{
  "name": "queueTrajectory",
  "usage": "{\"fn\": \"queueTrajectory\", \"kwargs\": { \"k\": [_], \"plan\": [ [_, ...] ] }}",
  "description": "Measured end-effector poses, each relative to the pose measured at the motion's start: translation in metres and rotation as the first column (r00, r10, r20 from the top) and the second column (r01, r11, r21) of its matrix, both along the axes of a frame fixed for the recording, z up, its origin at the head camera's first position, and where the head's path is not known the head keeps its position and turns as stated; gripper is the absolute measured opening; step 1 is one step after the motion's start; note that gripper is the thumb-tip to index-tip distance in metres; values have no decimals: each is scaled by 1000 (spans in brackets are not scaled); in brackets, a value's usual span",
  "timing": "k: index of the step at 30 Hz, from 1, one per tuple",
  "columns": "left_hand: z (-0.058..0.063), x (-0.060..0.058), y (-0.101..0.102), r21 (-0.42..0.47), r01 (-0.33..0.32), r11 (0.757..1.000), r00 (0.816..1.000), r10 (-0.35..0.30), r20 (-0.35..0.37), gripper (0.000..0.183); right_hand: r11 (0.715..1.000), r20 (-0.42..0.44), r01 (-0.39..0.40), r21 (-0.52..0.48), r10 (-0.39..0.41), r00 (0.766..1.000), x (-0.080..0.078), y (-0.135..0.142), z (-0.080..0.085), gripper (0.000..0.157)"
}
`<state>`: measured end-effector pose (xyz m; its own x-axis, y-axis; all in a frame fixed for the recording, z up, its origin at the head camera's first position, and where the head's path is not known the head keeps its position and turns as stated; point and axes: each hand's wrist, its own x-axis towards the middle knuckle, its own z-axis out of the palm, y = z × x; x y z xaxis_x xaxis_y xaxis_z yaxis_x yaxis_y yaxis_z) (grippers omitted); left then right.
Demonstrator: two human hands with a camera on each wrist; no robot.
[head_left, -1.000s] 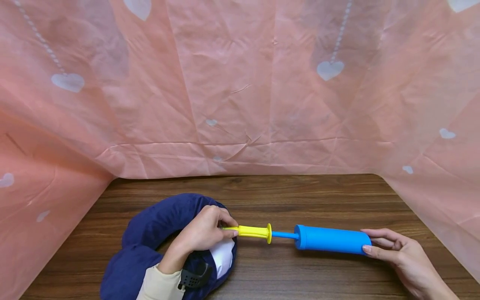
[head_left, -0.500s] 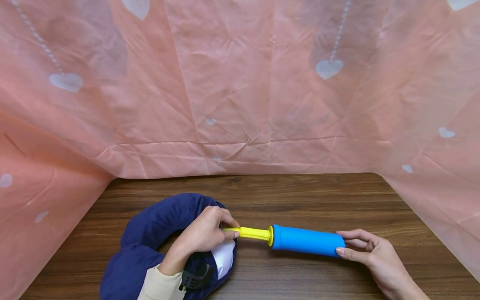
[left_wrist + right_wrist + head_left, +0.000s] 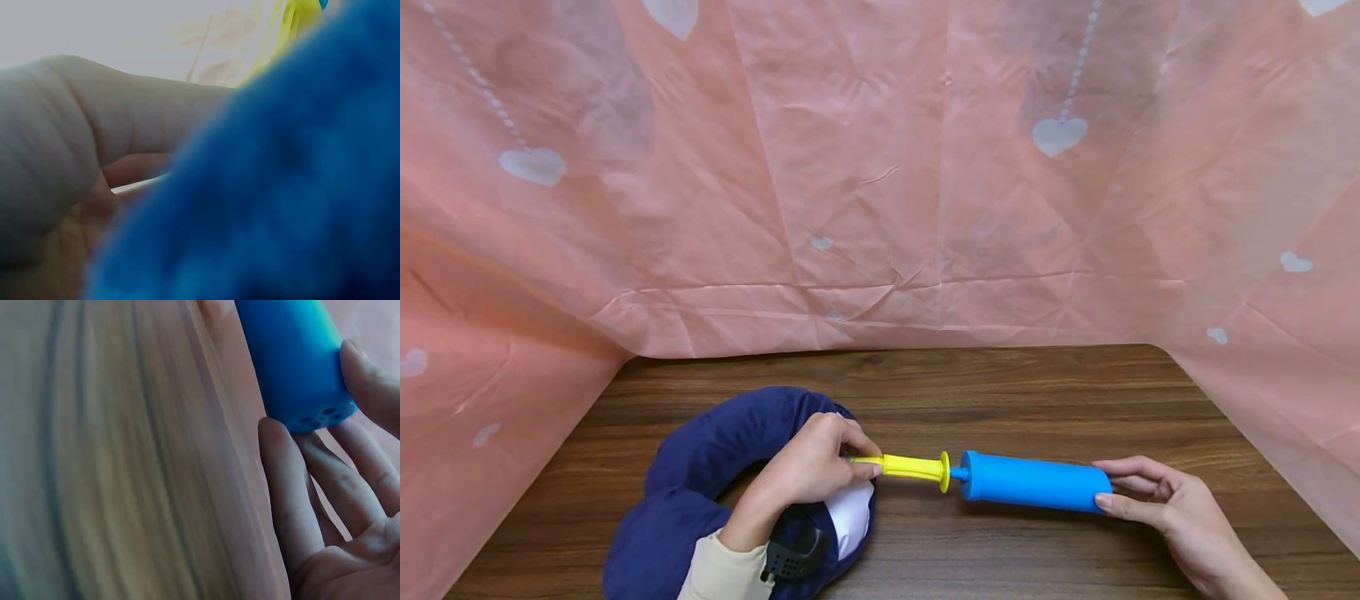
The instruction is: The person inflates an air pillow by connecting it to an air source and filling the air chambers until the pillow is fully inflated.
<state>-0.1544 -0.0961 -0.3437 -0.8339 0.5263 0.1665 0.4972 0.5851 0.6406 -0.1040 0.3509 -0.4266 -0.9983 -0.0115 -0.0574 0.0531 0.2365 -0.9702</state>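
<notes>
A hand air pump lies level across the head view, with a blue barrel (image 3: 1036,482) and a yellow section (image 3: 914,468) joined by a short blue rod (image 3: 958,473). My left hand (image 3: 817,460) pinches the yellow section's left end over a navy U-shaped neck pillow (image 3: 730,433). Fingers cover the spot where the pump's tip meets the pillow. With thumb and fingertips, my right hand (image 3: 1172,508) grips the barrel's right end. That blue barrel end (image 3: 319,415) shows several small holes in the right wrist view. Blurred blue fabric (image 3: 281,175) hides much of the left wrist view.
Beneath everything is a dark wood-grain tabletop (image 3: 1000,392). A pink sheet with white hearts (image 3: 880,208) hangs along the back and both sides. A white patch (image 3: 850,515) shows on the pillow, and a black wrist device (image 3: 796,554) lies over the left cuff.
The right hand first pushed the blue barrel left until it met the yellow flange. It has since drawn it slightly right, baring a short rod. The left hand and pillow have barely moved.
</notes>
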Motion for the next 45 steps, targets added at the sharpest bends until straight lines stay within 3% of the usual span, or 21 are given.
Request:
{"fn": "queueTrajectory", "kwargs": {
  "k": [4, 14, 20, 31, 37, 45],
  "plan": [
    [2, 0, 1, -11, -24, 1000, 1000, 24, 14, 5, 1000, 22, -16, -26, 17, 1000, -1, 22, -2, 35],
    [2, 0, 0, -15, -28, 1000, 999, 28, 20, 5, 991, -36, -83, -104, 79, 996, -3, 88, -13, 41],
    [2, -1, -1, -7, -22, 1000, 999, 22, 23, 5, 988, -41, -105, -110, 101, 994, -1, 105, -16, 46],
    [0, -2, -5, 17, 9, 1000, 1000, -9, -7, 5, 973, 3, -83, -214, 85, 996, -2, 67, -7, 49],
    [0, -2, -5, 29, 17, 999, 1000, -17, -8, 5, 981, 35, -106, -165, 113, 993, -5, 38, -3, 43],
    [0, -2, -4, 30, 38, 999, 999, -38, -7, 5, 992, 63, -74, -104, 81, 995, -5, 2, -1, 34]
  ]
}}
